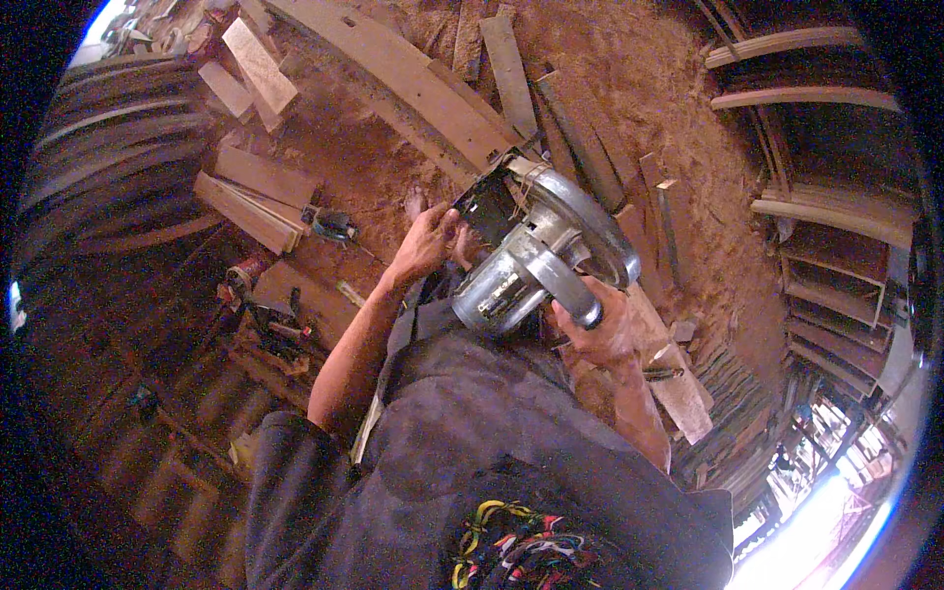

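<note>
A silver circular saw with a rounded blade guard is in front of my body, between both hands. My right hand wraps round its rear handle. At the saw's flat dark base plate, my left hand is closed on the near left edge. Beyond the saw, a long wooden plank runs away to the upper left, and the front of the base plate lies at its near end. Whether the plate rests on the plank I cannot tell. The blade is hidden.
Loose boards lie at the far left, with more planks right of the long one. Sawdust covers the ground. A power tool lies beside boards on the left. Wooden shelving stands at the right. Bare feet show near the saw.
</note>
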A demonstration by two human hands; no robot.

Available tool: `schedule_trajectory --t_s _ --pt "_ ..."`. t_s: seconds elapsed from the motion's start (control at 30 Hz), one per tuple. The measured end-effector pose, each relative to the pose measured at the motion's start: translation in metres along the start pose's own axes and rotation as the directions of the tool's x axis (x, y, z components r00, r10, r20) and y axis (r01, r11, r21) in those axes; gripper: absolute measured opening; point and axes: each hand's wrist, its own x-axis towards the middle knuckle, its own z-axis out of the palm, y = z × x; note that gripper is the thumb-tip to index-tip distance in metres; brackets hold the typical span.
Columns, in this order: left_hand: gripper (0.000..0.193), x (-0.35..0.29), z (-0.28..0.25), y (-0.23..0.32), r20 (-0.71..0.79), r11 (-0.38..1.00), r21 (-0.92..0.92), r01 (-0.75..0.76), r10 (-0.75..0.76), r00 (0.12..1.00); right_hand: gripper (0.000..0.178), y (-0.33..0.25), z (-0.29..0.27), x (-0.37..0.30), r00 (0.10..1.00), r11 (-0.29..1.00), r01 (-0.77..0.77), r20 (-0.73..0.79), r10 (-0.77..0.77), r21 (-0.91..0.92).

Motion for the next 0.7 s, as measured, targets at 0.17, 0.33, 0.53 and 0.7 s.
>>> schedule_trajectory --t_s 0.17,0.33,0.53,0.7 --pt "0.04 -0.005 0.006 0.018 -0.079 0.998 0.052 0.031 -0.026 0.997 0.036 0.007 0.002 -0.003 0.999 0.998 -0.047 0.002 0.047 0.052" --pt "0.039 -0.007 0.009 0.019 -0.085 0.998 -0.053 0.024 -0.028 0.996 0.048 -0.005 0.0 -0.007 0.996 1.0 0.0 -0.092 -0.002 -0.013" --pt "0.042 -0.011 0.01 0.028 -0.076 0.997 -0.064 0.037 -0.042 0.996 0.055 0.01 0.005 -0.013 0.985 0.989 0.084 -0.138 -0.1 -0.119" --pt "0.047 -0.01 0.018 0.039 -0.211 0.97 0.23 0.081 -0.032 0.977 0.059 0.007 -0.002 -0.009 0.998 0.997 -0.061 0.024 0.063 -0.052"
